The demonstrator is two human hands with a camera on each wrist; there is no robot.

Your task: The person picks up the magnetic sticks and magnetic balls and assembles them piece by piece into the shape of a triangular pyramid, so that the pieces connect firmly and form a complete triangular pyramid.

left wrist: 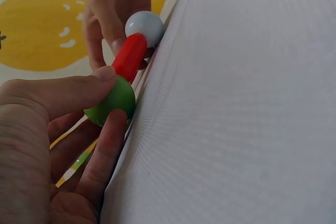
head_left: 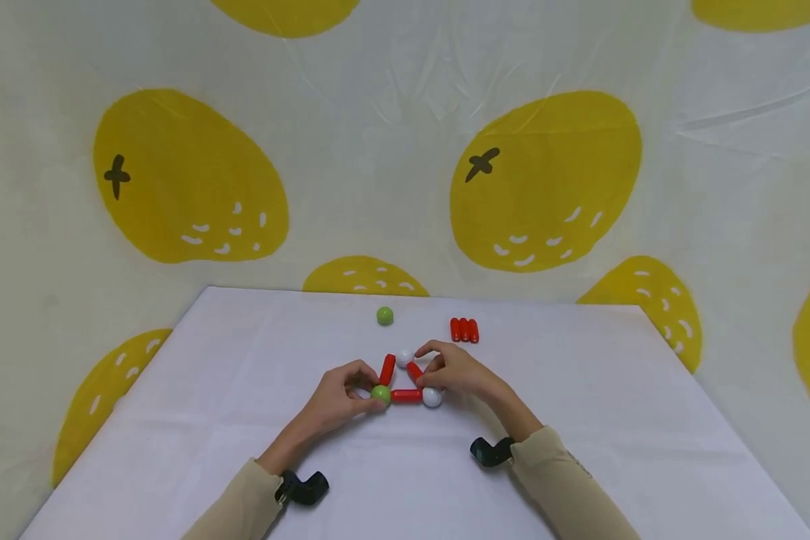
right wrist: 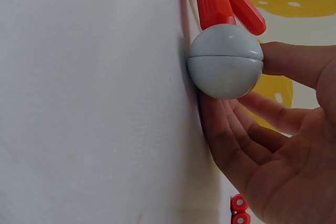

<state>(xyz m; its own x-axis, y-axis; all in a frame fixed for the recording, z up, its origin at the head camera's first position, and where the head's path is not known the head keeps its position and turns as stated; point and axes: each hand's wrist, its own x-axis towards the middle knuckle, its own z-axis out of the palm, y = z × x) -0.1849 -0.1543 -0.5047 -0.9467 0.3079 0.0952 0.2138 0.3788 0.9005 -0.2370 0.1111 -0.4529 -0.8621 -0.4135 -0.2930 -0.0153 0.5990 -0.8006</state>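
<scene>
Red rods and balls lie on the white table as a small triangle. My left hand point(head_left: 343, 395) pinches the green ball point(head_left: 381, 394) at its left corner between thumb and fingers. One red rod point(head_left: 406, 396) runs from that ball to a white ball point(head_left: 432, 397), and a second red rod point(head_left: 388, 370) slants up from the green ball. My right hand point(head_left: 455, 369) holds the seamed white ball point(right wrist: 226, 61), thumb on one side and fingers on the other. A third red rod point(head_left: 415, 373) is partly hidden by its fingers, and a far white ball point(head_left: 405, 358) sits near its index fingertip.
Behind the triangle, a loose green ball point(head_left: 385, 316) rests on the table point(head_left: 277, 322). Several red rods point(head_left: 464, 330) lie side by side to its right. A cloth with yellow fruit shapes point(head_left: 547, 180) hangs behind the table.
</scene>
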